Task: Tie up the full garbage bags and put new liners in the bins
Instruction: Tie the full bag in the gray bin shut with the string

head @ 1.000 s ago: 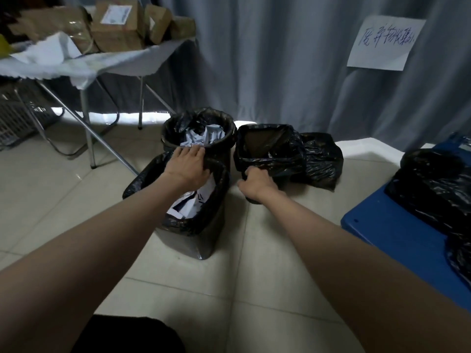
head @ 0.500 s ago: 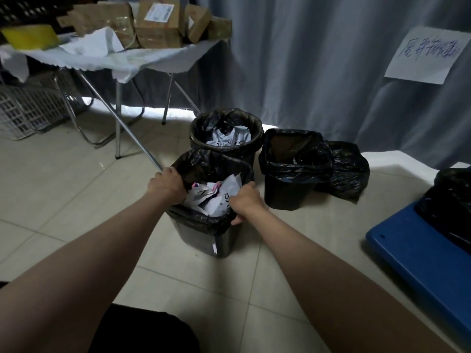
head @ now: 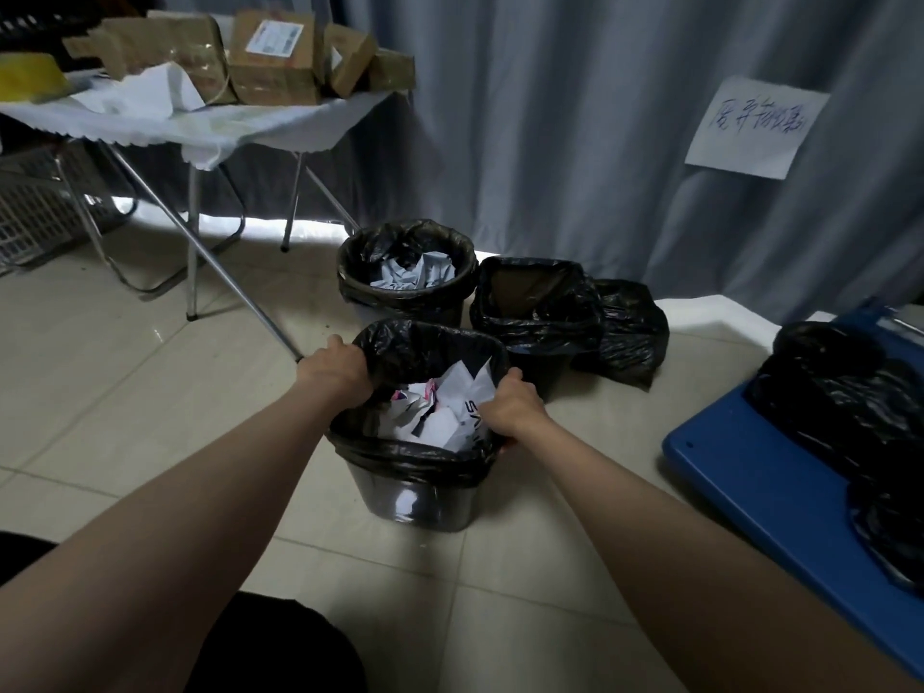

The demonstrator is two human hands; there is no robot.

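The nearest bin [head: 415, 502] stands on the floor tiles, lined with a black garbage bag [head: 410, 460] full of crumpled white paper [head: 450, 412]. My left hand [head: 335, 372] is closed on the bag's rim at the left side. My right hand [head: 512, 410] is closed on the rim at the right side. Behind it a round bin [head: 405, 292] holds a black bag with paper in it. To its right a third bin [head: 535, 312] has a black liner with nothing visible inside.
A tied black bag [head: 630, 332] lies beside the third bin. More black bags [head: 850, 417] rest on a blue board [head: 780, 502] at the right. A folding table [head: 210, 127] with cardboard boxes stands at the back left, its metal legs near the bins. A grey curtain hangs behind.
My left hand left the round bin and my right hand left the lined bin; both now grip the near bag's rim. The view has shifted left.
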